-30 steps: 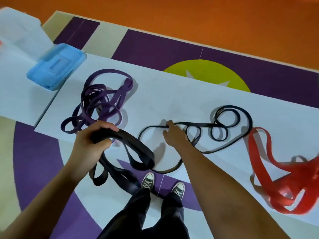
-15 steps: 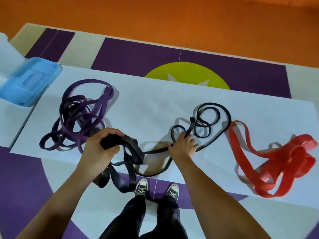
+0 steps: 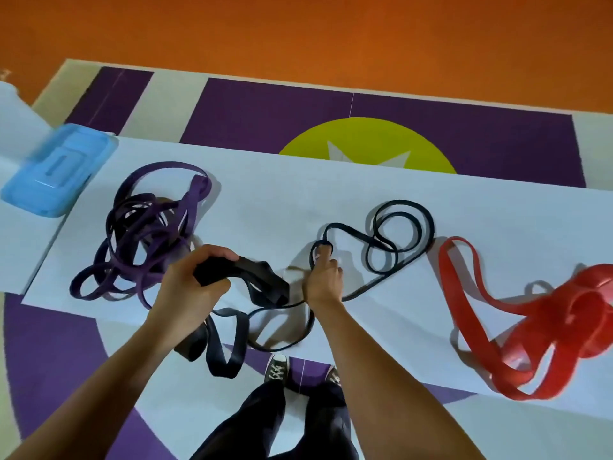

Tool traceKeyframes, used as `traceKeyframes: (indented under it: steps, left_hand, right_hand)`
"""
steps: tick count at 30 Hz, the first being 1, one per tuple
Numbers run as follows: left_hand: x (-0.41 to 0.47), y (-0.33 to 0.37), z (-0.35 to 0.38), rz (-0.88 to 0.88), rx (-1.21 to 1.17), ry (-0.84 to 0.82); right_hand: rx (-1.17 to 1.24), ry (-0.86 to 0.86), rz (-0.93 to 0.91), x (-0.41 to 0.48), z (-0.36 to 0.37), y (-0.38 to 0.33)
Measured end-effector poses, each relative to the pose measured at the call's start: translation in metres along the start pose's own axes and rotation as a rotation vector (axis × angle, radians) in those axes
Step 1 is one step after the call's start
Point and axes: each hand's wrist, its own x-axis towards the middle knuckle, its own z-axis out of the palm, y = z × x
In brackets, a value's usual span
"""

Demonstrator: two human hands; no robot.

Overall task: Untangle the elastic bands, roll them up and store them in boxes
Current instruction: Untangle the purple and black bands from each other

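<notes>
My left hand (image 3: 194, 280) grips a wide black elastic band (image 3: 265, 277); the band's loops hang down toward my shoes. My right hand (image 3: 323, 277) holds a thin black band (image 3: 411, 227) that loops across the white sheet (image 3: 282, 194) to the right. The two black bands cross between my hands. A tangled purple band (image 3: 146, 227) lies to the left, just beyond my left hand. A red band (image 3: 530, 313) lies in a heap at the right. A blue plastic box (image 3: 59, 171) with its lid on sits at the far left.
White sheets cover a purple, cream and yellow floor mat (image 3: 365, 141), with orange floor (image 3: 298, 34) beyond. My shoes (image 3: 278, 368) and dark trousers stand at the sheet's near edge. Another white sheet (image 3: 16, 127) lies at the far left.
My right hand has pulled the thin black band in toward me and its loops have tightened. My left hand keeps its grip on the wide black band. The camera has shifted right.
</notes>
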Motion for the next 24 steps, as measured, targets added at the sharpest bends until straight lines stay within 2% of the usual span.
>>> traceKeyframes:
  steps: [4,8,10,13,15,18,22,24]
  left_hand:
    - [0.007,0.006,0.017,0.026,0.013,0.032]
    - [0.014,0.018,0.043,0.031,0.036,0.068]
    - [0.020,0.025,0.057,0.042,0.054,0.070]
    - [0.032,0.030,0.074,0.029,0.080,0.072]
    - [0.039,0.031,0.085,0.019,0.078,0.078]
    - [0.044,0.028,0.097,0.014,0.074,0.081]
    - [0.041,0.024,0.105,0.006,0.054,0.077]
    - [0.038,0.022,0.107,-0.009,0.051,0.086]
  right_hand:
    - [0.114,0.140,-0.171,0.006,-0.058,0.008]
    - [0.023,0.335,-0.195,0.031,-0.109,0.025]
    - [-0.115,0.282,-0.169,0.052,-0.131,0.037]
    - [-0.459,0.062,-0.132,0.076,-0.147,0.053]
    - [-0.591,0.042,-0.131,0.084,-0.149,0.063]
    - [-0.583,0.102,-0.078,0.092,-0.146,0.074]
    - [-0.579,-0.086,0.077,0.104,-0.142,0.077]
    - [-0.545,-0.122,0.124,0.109,-0.143,0.071]
